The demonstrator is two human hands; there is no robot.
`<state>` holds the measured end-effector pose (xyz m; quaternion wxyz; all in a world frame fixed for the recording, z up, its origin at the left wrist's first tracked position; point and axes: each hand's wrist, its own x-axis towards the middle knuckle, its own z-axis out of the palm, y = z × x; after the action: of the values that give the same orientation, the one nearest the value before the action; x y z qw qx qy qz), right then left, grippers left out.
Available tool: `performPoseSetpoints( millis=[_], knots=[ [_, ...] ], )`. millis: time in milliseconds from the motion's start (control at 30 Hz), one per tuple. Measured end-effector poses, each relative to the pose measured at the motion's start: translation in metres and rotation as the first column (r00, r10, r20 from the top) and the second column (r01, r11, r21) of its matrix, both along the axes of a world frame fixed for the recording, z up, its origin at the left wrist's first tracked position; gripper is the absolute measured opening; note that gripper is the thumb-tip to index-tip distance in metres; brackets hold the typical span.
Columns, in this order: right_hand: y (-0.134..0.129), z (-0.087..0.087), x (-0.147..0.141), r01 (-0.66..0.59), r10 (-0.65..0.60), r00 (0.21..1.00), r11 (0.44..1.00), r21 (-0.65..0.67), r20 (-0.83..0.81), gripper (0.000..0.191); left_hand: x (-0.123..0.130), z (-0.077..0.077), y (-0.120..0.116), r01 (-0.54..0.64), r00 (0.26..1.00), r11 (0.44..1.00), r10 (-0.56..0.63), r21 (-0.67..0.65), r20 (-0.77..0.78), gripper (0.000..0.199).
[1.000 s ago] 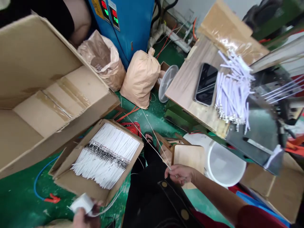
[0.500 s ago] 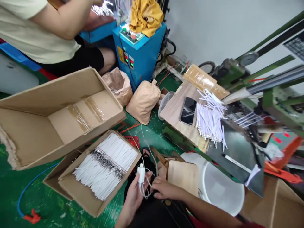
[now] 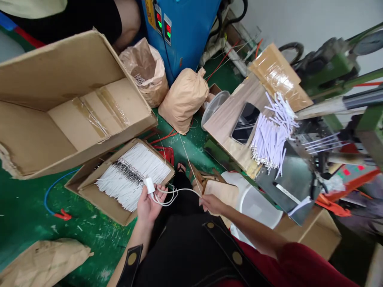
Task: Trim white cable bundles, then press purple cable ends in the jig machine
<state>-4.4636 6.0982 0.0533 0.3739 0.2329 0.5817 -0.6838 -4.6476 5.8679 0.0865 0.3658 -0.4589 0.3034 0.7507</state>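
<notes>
The left hand is half closed, grasping a small white plug adapter between thumb and fingers; a white cable runs from it in slack loops to the right hand, which pinches that cable between thumb and forefinger; both hands sit low in the middle of the frame, above the person's dark studded overall.

Just left of the hands lies a shallow cardboard carton packed with white leads, a band of metal terminals across their middle; a pale strand, probably more of the cable, rises from the right hand toward the floor by a kraft paper sack. At right, a wooden bench carries a phone and a loose heap of white leads.

The slack loops could knot if the hands draw apart unevenly, and the long strand could snag on the wooden stool or a sandal; a wide swing of the left hand could catch the carton's leads and drag them out of line; the heap, overhanging the bench's edge beside a sheet-metal chute, could slide if knocked.
</notes>
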Motion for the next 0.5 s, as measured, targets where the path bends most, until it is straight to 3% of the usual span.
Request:
performPoseSetpoints(
  millis=[67, 133, 200, 267, 333, 433, 500],
  knots=[
    [-0.002, 0.041, 0.017, 0.053, -0.053, 0.998, 0.998, 0.020, 0.030, 0.050, 0.001, -0.001, 0.001, 0.029, 0.999, 0.998, -0.028, 0.048, -0.023, 0.041],
    [-0.001, 0.075, 0.021, 0.157, -0.147, 0.983, 0.984, -0.088, 0.114, 0.057, 0.008, 0.002, 0.003, 0.137, 0.988, 0.977, -0.123, 0.164, -0.094, 0.034],
    [0.001, 0.098, 0.017, 0.282, -0.237, 0.950, 0.932, -0.228, 0.205, 0.058, 0.018, 0.008, 0.007, 0.288, 0.953, 0.919, -0.247, 0.269, -0.177, 0.028],
    [0.005, 0.111, 0.008, 0.401, -0.341, 0.912, 0.859, -0.319, 0.227, 0.056, 0.027, 0.018, 0.017, 0.468, 0.881, 0.818, -0.400, 0.335, -0.254, 0.025],
    [0.009, 0.122, 0.001, 0.517, -0.474, 0.856, 0.767, -0.380, 0.208, 0.052, 0.031, 0.030, 0.034, 0.676, 0.734, 0.642, -0.547, 0.361, -0.402, 0.021],
    [0.015, 0.148, -0.005, 0.640, -0.624, 0.756, 0.644, -0.418, 0.196, 0.046, 0.032, 0.051, 0.065, 0.919, 0.374, 0.333, -0.571, 0.209, -0.731, 0.013],
    [0.021, 0.172, -0.006, 0.666, -0.650, 0.735, 0.642, -0.381, 0.191, 0.043, 0.034, 0.062, 0.080, 0.967, 0.191, 0.245, -0.508, 0.071, -0.840, 0.015]
  ],
)
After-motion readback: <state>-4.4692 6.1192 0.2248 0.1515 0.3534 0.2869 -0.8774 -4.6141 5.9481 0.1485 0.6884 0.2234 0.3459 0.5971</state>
